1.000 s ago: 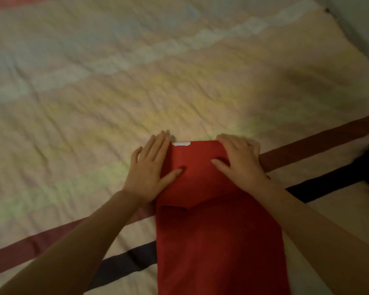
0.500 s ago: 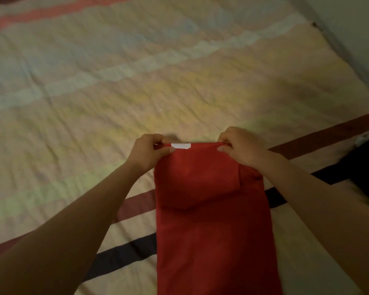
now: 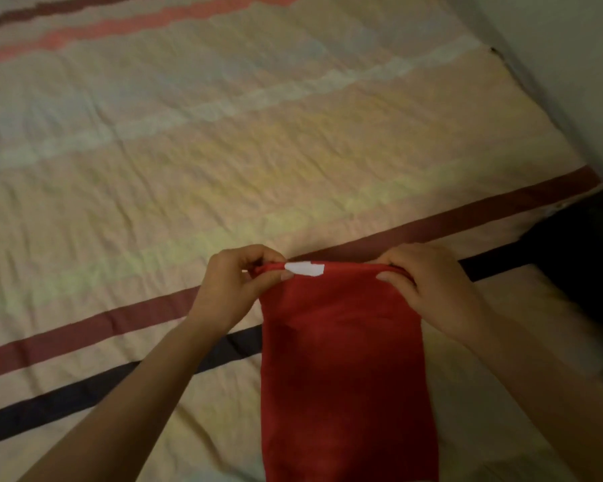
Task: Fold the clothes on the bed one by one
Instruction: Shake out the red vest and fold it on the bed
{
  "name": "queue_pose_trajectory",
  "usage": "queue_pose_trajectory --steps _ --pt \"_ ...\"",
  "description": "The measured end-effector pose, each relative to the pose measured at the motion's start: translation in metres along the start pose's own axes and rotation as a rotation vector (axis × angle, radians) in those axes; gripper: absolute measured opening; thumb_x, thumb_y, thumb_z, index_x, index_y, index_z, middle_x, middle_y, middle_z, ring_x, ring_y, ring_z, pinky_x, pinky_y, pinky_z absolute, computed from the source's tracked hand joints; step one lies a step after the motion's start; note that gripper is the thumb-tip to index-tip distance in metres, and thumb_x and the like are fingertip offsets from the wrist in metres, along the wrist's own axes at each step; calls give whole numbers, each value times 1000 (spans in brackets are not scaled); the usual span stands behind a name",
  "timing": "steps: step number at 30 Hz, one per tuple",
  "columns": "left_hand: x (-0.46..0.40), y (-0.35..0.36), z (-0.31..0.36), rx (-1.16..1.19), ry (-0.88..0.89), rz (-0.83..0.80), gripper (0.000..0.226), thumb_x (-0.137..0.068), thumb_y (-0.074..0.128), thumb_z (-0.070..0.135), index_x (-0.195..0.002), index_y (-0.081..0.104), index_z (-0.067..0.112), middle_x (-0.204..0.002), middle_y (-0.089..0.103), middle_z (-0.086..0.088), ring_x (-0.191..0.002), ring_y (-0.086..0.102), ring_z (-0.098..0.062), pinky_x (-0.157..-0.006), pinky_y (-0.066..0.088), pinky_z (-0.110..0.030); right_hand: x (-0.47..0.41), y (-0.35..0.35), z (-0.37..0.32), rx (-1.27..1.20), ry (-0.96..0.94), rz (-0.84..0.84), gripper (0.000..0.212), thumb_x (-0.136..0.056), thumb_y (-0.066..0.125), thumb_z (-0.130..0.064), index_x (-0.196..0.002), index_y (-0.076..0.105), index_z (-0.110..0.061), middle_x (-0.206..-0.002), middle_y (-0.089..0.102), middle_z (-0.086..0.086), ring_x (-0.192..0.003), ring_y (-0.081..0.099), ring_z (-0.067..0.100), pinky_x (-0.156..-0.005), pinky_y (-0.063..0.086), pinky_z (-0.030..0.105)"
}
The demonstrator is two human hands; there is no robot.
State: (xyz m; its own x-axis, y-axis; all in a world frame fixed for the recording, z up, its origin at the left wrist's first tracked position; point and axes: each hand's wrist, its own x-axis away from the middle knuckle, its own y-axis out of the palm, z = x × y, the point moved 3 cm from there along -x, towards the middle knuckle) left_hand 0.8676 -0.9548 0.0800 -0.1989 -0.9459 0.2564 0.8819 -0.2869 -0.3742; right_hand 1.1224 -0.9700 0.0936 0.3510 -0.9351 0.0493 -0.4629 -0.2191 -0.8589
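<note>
At near center, left hand point(image 3: 234, 290) and right hand point(image 3: 429, 290) pinch red garment point(image 3: 345, 360) far corners; keep edge taut, fold evenly.

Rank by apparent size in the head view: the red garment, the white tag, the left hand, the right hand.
1. red garment
2. left hand and right hand: they look alike, so no ranking between them
3. white tag
</note>
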Motion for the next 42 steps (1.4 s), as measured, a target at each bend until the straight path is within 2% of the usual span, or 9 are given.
queue_pose_trajectory --steps 5,10,17,23,29,32,35,38,42 --pt "61 16 -26 55 -69 27 15 -67 80 13 -78 76 23 -83 74 6 -80 69 -10 -74 53 -25 56 25 -15 104 -8 43 19 -84 55 -32 -85 68 -18 -79 65 -6 -71 60 15 -70 40 29" --pt "107 38 -50 34 -135 5 24 -66 80 15 -76 75 36 -83 72 16 -81 67 -5 -77 50 -16 104 63 -18 87 25 32 23 -87 50 -30 -85 68 -15 -80 64 -3 -72 59 19 -67 47 38" --pt "127 51 -57 -13 -74 125 29 -68 80 18 -92 70 32 -100 68 23 -95 62 3 -83 45 -8 122 73 -26 -14 134 128 27 -88 47 -28 -87 67 -11 -82 62 0 -76 57 18 -67 50 35" --pt "80 43 -57 -18 -41 140 35 -74 77 6 -84 68 38 -87 69 26 -86 64 1 -80 49 -17 65 51 -9 -55 175 174 10 -90 56 -18 -91 64 -12 -87 62 1 -81 57 17 -70 46 30" --pt "-14 23 -48 60 -55 201 11 -76 75 7 -86 71 9 -86 71 -8 -83 66 -19 -75 52 -26 -21 39 24 -45 175 239 10 -87 60 -15 -91 65 -8 -87 66 9 -81 60 26 -71 46 35" --pt "-52 20 -52 149 -128 183 16 -75 75 3 -89 70 8 -86 71 -8 -83 67 -22 -81 55 -34 -55 42 43 -28 220 214 11 -88 60 -16 -94 66 -10 -90 68 7 -85 61 24 -75 48 35" --pt "-82 22 -62 195 -173 192 21 -74 75 -2 -92 69 7 -82 68 -1 -76 65 -14 -81 54 -31 -77 51 58 -29 252 207 11 -89 60 -17 -95 67 -10 -90 68 6 -86 62 23 -75 48 34" --pt "-96 28 -71 298 -213 172 31 -74 73 -4 -104 67 0 -85 68 1 -67 66 0 -67 53 -15 -90 64 73 -38 283 185 12 -89 60 -18 -96 67 -11 -91 69 7 -87 62 23 -76 49 35" --pt "-88 38 -89 341 -301 -4 47 -68 78 -4 -111 64 8 -97 70 1 -74 69 0 -60 52 -15 -100 76 89 -39 296 145 13 -89 60 -18 -98 67 -11 -92 69 8 -87 62 24 -77 49 33"
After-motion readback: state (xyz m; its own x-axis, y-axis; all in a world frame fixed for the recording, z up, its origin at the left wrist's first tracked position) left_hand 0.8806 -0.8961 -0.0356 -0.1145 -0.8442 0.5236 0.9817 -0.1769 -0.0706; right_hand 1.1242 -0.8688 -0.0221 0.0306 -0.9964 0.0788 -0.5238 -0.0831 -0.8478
